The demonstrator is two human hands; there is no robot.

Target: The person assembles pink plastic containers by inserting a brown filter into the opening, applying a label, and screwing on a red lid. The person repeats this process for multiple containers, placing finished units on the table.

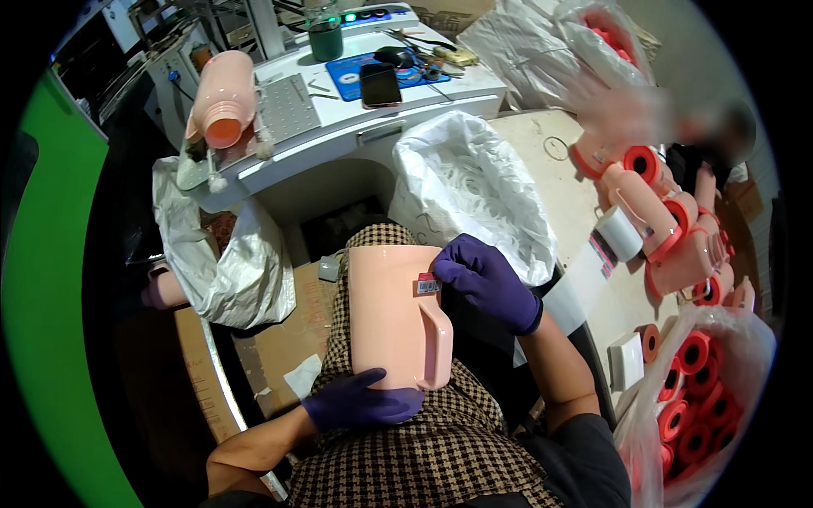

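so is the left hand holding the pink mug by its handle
No, the left hand holds the pink mug at its lower end, while the handle on its right side is ungripped.

A handled tumbler point(385, 317) is above the lap point(415, 453), a workbench point(343, 114) ahead, a sack point(246, 279) left, other tumblers point(639, 199) on a table point(546, 178) right.

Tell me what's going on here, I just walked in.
Someone in purple gloves has a large pink mug in front of them. The left hand supports it near the bottom, while the right hand is at a small label above the handle. Another pink bottle sits tilted at the upper left, and more lie on the table at right.
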